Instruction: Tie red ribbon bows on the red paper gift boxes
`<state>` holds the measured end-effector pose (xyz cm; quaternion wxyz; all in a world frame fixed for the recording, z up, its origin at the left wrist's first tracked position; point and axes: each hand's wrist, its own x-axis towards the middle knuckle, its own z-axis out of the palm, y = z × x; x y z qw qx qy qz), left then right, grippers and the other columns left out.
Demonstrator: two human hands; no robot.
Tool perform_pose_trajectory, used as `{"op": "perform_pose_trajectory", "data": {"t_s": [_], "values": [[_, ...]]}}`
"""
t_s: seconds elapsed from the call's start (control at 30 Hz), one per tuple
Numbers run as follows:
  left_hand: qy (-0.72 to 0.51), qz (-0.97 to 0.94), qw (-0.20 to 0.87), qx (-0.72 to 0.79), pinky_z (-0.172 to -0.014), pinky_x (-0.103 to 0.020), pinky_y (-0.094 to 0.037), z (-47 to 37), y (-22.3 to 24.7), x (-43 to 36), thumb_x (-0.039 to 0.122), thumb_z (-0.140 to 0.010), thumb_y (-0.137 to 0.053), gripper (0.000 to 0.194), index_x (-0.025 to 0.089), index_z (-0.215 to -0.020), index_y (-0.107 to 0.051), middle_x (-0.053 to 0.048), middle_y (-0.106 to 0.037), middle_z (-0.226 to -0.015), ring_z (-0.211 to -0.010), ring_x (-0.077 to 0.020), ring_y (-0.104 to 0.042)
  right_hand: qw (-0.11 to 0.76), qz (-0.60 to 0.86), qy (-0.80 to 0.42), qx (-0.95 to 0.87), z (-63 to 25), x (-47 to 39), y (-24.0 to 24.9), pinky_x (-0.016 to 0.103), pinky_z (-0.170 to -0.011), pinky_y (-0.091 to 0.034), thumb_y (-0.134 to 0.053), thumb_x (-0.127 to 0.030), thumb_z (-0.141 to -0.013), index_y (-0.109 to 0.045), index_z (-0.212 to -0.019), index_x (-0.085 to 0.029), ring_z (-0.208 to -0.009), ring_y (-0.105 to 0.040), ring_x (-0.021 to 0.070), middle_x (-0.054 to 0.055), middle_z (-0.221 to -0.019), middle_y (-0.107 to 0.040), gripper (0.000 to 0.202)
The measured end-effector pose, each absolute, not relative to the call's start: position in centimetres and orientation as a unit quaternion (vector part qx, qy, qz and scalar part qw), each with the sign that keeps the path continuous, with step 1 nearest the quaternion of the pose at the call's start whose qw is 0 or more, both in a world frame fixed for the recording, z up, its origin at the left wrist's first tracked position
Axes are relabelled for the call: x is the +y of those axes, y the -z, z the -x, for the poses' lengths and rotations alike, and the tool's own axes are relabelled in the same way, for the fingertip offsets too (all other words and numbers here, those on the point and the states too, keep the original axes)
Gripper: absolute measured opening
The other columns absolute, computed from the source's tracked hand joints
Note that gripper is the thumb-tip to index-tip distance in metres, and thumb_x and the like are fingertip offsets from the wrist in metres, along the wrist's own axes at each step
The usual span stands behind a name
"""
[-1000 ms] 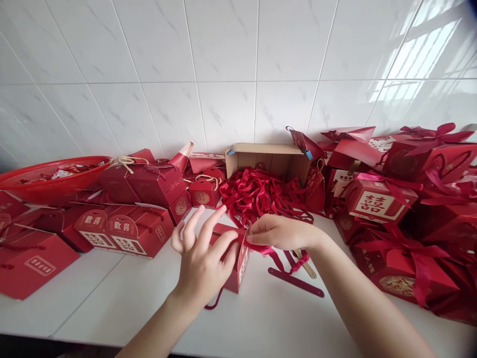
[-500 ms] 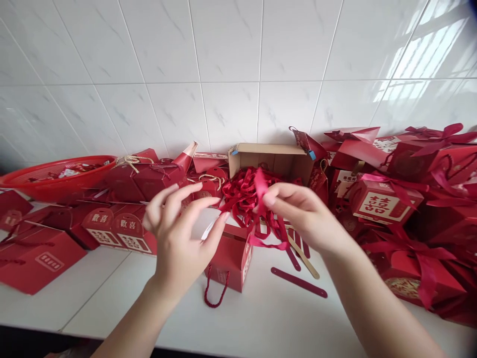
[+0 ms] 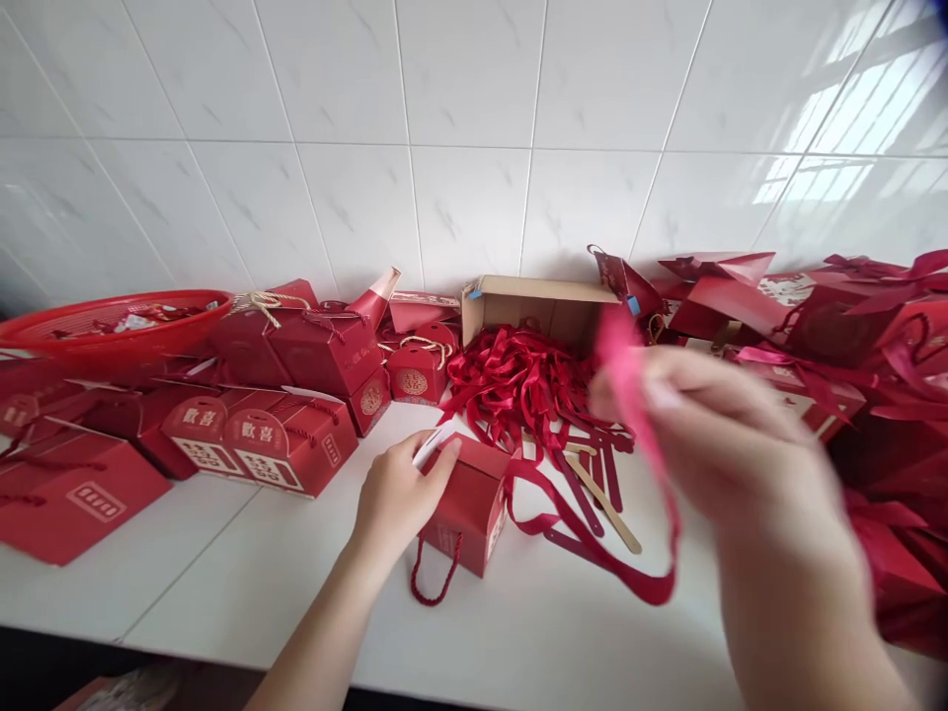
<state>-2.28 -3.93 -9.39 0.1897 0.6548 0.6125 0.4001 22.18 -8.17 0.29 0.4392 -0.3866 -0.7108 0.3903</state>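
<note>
A small red gift box (image 3: pixel 470 499) with a twisted cord handle stands on the white counter. My left hand (image 3: pixel 404 489) is closed on its upper left side, thumb on top at a white-edged flap; the fingers behind are partly hidden. Raised at the right and smeared by motion, my right hand (image 3: pixel 726 444) pinches a red satin ribbon (image 3: pixel 652 583). The ribbon hangs from the fingers, loops low over the counter and runs back to the right side of the gift box.
A ribbon pile (image 3: pixel 518 385) spills from an open cardboard box (image 3: pixel 544 288). Flat strips (image 3: pixel 603 504) lie in front. Several gift boxes (image 3: pixel 271 434) fill the left, with a red plastic basket (image 3: pixel 111 331) behind. More boxes with bows (image 3: pixel 889 286) are stacked right, against a tiled wall.
My left hand has come down and right, closing on the gift box. The right hand has pulled the ribbon right and towards me, drawing out a longer loop. The view has shifted slightly.
</note>
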Motion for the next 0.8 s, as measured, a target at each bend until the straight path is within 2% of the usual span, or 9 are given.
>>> {"op": "perform_pose_trajectory", "data": {"t_s": [0.07, 0.13, 0.2, 0.3, 0.53, 0.8], "values": [[-0.408, -0.646, 0.206, 0.611, -0.073, -0.031, -0.05, 2.4, 10.0, -3.8, 0.047, -0.08, -0.06, 0.031, 0.023, -0.097, -0.07, -0.006, -0.075, -0.096, -0.092, -0.0282, -0.068, 0.415, 0.363, -0.398, -0.733, -20.3, -6.1, 0.8, 0.031, -0.073, -0.044, -0.053, -0.035, -0.089, -0.055, -0.071, -0.022, -0.081, -0.057, 0.0186, 0.003, -0.083, -0.057, 0.023], [-0.427, -0.627, 0.232, 0.609, -0.074, -0.031, -0.05, 2.4, 10.4, -3.8, 0.044, -0.077, -0.064, 0.032, 0.022, -0.099, -0.07, -0.006, -0.075, -0.099, -0.093, -0.028, -0.068, 0.343, 0.365, -0.41, -0.762, -18.6, -4.1, 2.2, 0.031, -0.083, -0.042, -0.054, -0.028, -0.087, -0.053, -0.064, -0.018, -0.094, -0.057, 0.02, 0.005, -0.093, -0.059, 0.026], [-0.449, -0.603, 0.271, 0.601, -0.073, -0.031, -0.051, 2.2, 10.5, -3.9, 0.043, -0.075, -0.066, 0.032, 0.021, -0.098, -0.069, -0.006, -0.075, -0.095, -0.091, -0.0273, -0.069, 0.294, 0.38, -0.417, -0.772, -17.4, -2.7, 3.6, 0.031, -0.087, -0.041, -0.055, -0.031, -0.086, -0.056, -0.064, -0.018, -0.103, -0.056, 0.0227, 0.006, -0.1, -0.06, 0.026], [-0.462, -0.574, 0.334, 0.588, -0.068, -0.029, -0.051, 1.8, 10.3, -4.2, 0.04, -0.073, -0.068, 0.031, 0.019, -0.096, -0.069, -0.004, -0.074, -0.086, -0.086, -0.026, -0.068, 0.27, 0.396, -0.431, -0.765, -16.5, -2.1, 4.9, 0.03, -0.087, -0.041, -0.057, -0.035, -0.084, -0.06, -0.068, -0.018, -0.112, -0.053, 0.0248, 0.006, -0.106, -0.061, 0.024], [-0.458, -0.572, 0.363, 0.575, -0.059, -0.024, -0.045, 1.3, 9.8, -4.5, 0.034, -0.074, -0.065, 0.017, 0.019, -0.081, -0.066, 0.0, -0.065, -0.072, -0.074, -0.0202, -0.063, 0.265, 0.37, -0.461, -0.762, -15.9, -2.4, 5.0, 0.028, -0.081, -0.042, -0.055, -0.032, -0.085, -0.061, -0.069, -0.017, -0.099, -0.056, 0.0196, 0.006, -0.113, -0.057, 0.023], [-0.464, -0.573, 0.373, 0.564, -0.058, -0.023, -0.043, 1.2, 10.0, -4.7, 0.032, -0.072, -0.065, 0.015, 0.02, -0.08, -0.065, 0.001, -0.063, -0.071, -0.071, -0.0186, -0.059, 0.241, 0.387, -0.458, -0.763, -15.7, -2.4, 4.8, 0.028, -0.071, -0.041, -0.055, -0.028, -0.08, -0.052, -0.058, -0.017, -0.079, -0.055, 0.0165, 0.003, -0.09, -0.059, 0.025]]}}
